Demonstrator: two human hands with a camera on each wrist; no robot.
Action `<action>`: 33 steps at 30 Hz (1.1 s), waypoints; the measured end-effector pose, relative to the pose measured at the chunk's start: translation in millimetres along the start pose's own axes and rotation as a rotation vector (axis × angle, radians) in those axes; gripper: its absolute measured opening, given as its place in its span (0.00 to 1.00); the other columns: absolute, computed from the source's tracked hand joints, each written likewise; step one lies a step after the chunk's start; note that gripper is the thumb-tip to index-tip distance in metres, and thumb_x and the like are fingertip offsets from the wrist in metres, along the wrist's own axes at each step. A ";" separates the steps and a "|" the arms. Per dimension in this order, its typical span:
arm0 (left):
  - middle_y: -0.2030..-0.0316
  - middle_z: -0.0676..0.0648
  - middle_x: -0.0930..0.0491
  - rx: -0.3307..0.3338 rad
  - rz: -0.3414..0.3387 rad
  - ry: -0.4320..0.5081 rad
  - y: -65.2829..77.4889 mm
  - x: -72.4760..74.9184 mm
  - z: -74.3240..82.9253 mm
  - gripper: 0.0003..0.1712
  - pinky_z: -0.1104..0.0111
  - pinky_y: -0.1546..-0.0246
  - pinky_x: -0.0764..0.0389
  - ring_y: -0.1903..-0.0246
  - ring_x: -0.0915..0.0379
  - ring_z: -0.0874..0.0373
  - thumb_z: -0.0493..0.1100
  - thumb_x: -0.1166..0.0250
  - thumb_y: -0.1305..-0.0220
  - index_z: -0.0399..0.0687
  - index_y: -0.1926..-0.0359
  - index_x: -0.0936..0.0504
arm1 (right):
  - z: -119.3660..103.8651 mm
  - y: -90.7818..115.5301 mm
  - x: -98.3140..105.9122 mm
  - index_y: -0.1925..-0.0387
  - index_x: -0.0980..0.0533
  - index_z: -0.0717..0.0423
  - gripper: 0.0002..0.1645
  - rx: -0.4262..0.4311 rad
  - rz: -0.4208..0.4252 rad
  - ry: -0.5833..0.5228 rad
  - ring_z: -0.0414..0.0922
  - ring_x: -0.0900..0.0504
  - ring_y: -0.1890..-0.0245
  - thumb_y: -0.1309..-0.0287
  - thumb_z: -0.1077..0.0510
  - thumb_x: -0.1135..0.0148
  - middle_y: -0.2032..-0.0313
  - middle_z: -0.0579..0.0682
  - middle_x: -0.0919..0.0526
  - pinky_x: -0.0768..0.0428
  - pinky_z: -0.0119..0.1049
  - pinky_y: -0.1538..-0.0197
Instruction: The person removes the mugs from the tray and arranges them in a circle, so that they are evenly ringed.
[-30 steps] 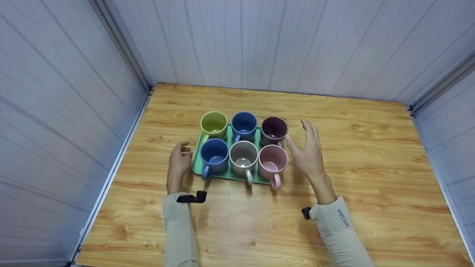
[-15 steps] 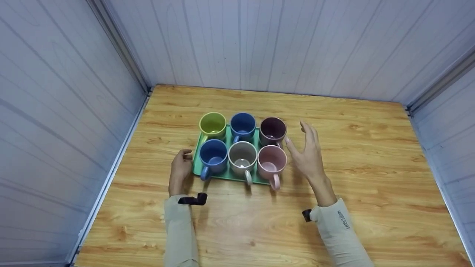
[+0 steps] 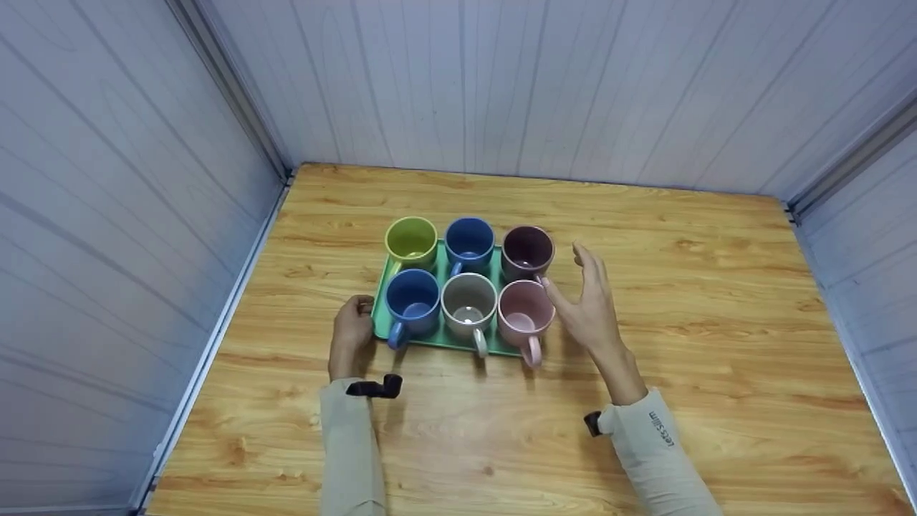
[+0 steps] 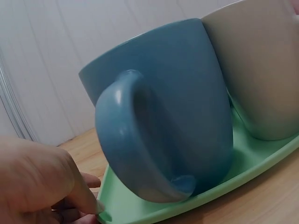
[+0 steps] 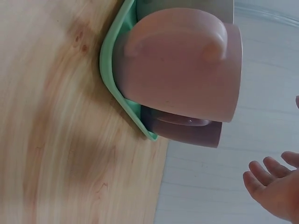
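A green tray (image 3: 382, 319) lies on the table with several mugs in two rows. In the back row are a yellow-green mug (image 3: 396, 249), a blue mug (image 3: 469, 240) and a dark purple mug (image 3: 517, 271). The front row has a second blue mug (image 3: 412, 308), a light grey mug (image 3: 469, 308) and a pink mug (image 3: 526, 312), handles toward me. My left hand (image 3: 351, 330) grips the tray's left edge; in the left wrist view its fingers (image 4: 84, 196) curl at the tray's corner. To the right of the mugs, my right hand (image 3: 591, 308) is raised with fingers spread, holding nothing.
The wooden table (image 3: 487, 444) extends on all sides of the tray. A pale panel wall (image 3: 466, 86) stands behind it, and side walls rise at left (image 3: 107, 251) and right (image 3: 867, 287).
My left hand has come down to the tray's left edge and its fingers now hold it. My right hand has shifted slightly nearer and to the left. The mugs stay in place.
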State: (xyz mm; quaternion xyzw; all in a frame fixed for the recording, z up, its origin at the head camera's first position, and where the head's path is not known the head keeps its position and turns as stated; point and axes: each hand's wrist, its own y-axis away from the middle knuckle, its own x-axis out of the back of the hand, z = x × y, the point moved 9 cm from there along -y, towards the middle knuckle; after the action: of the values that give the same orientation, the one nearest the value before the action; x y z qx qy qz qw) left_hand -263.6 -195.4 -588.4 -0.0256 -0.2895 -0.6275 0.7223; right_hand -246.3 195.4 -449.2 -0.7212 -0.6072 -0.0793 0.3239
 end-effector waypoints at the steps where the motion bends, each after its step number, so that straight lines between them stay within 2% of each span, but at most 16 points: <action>1: 0.45 0.34 0.27 0.007 -0.009 -0.003 0.3 -1.1 -0.1 0.26 0.57 0.40 0.33 0.43 0.32 0.44 0.26 0.58 0.39 0.34 0.41 0.30 | 1.1 0.9 -0.8 0.31 0.42 0.58 0.45 -0.007 -0.004 -0.013 0.51 0.34 0.38 0.46 0.51 0.33 0.38 0.57 0.34 0.36 0.48 0.35; 6: 0.46 0.35 0.27 0.016 -0.028 -0.044 0.8 -2.7 -0.3 0.26 0.57 0.40 0.33 0.44 0.33 0.45 0.27 0.60 0.39 0.34 0.41 0.30 | 9.1 7.7 -9.1 0.29 0.47 0.58 0.50 -0.085 -0.049 -0.083 0.53 0.34 0.38 0.47 0.51 0.31 0.38 0.58 0.34 0.37 0.48 0.34; 10: 0.46 0.35 0.28 0.006 -0.040 -0.064 0.1 -3.0 0.6 0.27 0.56 0.40 0.33 0.44 0.34 0.45 0.27 0.61 0.40 0.34 0.40 0.30 | 14.8 14.4 -17.4 0.29 0.49 0.59 0.54 -0.130 -0.096 -0.096 0.55 0.35 0.37 0.49 0.48 0.30 0.37 0.59 0.36 0.37 0.51 0.34; 19: 0.45 0.35 0.29 0.017 -0.048 -0.048 0.5 -2.8 -0.5 0.27 0.56 0.39 0.34 0.42 0.34 0.44 0.27 0.60 0.40 0.34 0.40 0.31 | 19.8 27.1 -35.0 0.29 0.49 0.59 0.57 -0.186 -0.173 -0.109 0.55 0.36 0.37 0.52 0.43 0.28 0.38 0.59 0.36 0.36 0.54 0.35; 26: 0.47 0.34 0.28 -0.010 -0.035 -0.073 0.9 -1.9 1.5 0.25 0.56 0.40 0.34 0.44 0.34 0.44 0.28 0.60 0.39 0.32 0.41 0.30 | 23.4 34.5 -42.1 0.29 0.49 0.58 0.60 -0.222 -0.192 -0.051 0.55 0.34 0.37 0.55 0.37 0.29 0.37 0.58 0.35 0.34 0.52 0.36; 33: 0.47 0.35 0.28 0.011 -0.028 -0.053 0.7 -2.1 0.4 0.25 0.57 0.40 0.34 0.45 0.33 0.45 0.28 0.58 0.40 0.32 0.42 0.30 | 23.9 39.1 -47.4 0.29 0.50 0.59 0.62 -0.218 -0.202 -0.050 0.52 0.34 0.38 0.55 0.39 0.27 0.36 0.60 0.37 0.35 0.52 0.35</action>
State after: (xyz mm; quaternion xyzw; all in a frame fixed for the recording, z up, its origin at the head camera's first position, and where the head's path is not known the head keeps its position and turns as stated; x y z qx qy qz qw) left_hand -263.2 -193.2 -588.7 -0.0344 -0.3121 -0.6351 0.7057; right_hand -228.7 167.8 -506.4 -0.6892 -0.6721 -0.1592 0.2188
